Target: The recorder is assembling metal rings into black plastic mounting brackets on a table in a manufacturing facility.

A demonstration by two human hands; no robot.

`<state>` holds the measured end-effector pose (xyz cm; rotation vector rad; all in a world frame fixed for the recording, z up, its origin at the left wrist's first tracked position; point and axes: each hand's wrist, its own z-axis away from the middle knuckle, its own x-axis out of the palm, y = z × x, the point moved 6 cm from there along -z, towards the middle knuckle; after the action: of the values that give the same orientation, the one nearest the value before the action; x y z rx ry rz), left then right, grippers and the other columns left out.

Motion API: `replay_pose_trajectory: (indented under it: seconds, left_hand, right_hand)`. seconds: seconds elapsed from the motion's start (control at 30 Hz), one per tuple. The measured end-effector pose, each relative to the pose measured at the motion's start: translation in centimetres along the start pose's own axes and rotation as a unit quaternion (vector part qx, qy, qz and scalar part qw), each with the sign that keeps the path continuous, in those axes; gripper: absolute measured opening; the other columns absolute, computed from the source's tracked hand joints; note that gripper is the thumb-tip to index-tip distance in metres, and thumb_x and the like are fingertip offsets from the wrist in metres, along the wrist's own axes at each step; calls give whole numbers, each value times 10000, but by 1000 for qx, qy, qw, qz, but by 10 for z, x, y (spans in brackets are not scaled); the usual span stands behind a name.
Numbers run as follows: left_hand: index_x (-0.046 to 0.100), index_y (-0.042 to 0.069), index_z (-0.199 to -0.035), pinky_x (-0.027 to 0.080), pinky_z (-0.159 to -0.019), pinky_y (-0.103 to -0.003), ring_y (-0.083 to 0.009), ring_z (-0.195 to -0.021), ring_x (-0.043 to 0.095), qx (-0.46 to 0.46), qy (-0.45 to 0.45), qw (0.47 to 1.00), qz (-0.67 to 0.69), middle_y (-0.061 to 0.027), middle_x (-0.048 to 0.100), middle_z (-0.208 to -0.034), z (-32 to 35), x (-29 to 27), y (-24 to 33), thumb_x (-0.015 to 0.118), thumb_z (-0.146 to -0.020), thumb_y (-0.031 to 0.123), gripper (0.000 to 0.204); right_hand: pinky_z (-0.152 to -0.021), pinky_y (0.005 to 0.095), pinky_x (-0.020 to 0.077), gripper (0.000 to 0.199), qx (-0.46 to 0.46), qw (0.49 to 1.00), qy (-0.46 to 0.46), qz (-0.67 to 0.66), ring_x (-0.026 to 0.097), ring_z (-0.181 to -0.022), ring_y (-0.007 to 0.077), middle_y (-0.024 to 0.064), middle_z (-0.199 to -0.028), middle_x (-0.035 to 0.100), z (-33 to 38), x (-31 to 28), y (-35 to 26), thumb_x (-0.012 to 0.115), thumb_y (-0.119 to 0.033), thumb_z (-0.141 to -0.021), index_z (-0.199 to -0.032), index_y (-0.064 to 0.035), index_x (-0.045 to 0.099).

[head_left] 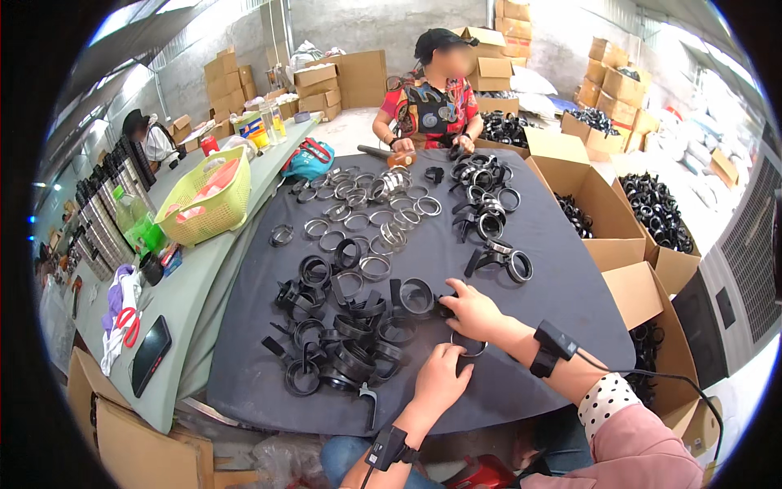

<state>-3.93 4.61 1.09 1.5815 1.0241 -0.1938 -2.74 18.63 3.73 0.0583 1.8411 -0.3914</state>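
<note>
Charcoal grey covers our surface [562,293], where our left hand [443,378] curls at a silvery ring [481,352]. Just beyond it, our right hand [475,313] bends over a dark piece [445,310] beside heaped black rings [353,359] (we cannot tell whether either grips)

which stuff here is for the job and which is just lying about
Likely part of the job:
metal rings
black plastic rings
black-and-silver pieces
silver-edged ring by the left hand

Seemingly just lying about:
phone
red scissors
yellow-green basket
green bottle
teal bag
</note>
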Motion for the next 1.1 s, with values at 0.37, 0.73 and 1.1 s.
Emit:
replay_pose_trajectory:
  seconds: [0.37,0.73,1.1]
  left_hand:
    - [533,-40,-1233,524,-778,-269,-153,-934,633,-115,41,945,302,-135,617,-1134,-2,-5,-16,727,-859,171,471]
    - [565,-4,-1146,518,-768,-297,-191,-924,674,-5,54,962,267,-129,686,-981,1,-19,14,671,-909,244,359]
    - [591,7,-1076,534,-687,-324,-240,-803,711,-16,52,976,211,-138,705,-843,9,-25,19,695,-882,214,302]
  right_hand:
    - [-845,401,529,297,-11,962,118,-247,626,-1028,376,189,-1162,623,53,-28,-13,622,-114,-896,-1178,-24,616]
    - [-774,419,550,382,-128,979,51,-152,631,-954,358,176,-1271,497,101,-22,-51,675,-149,-831,-1180,-52,554]
    - [-1040,481,380,622,118,980,154,-35,435,-1273,367,207,-1349,478,154,-52,31,744,-181,-757,-1301,-6,498]
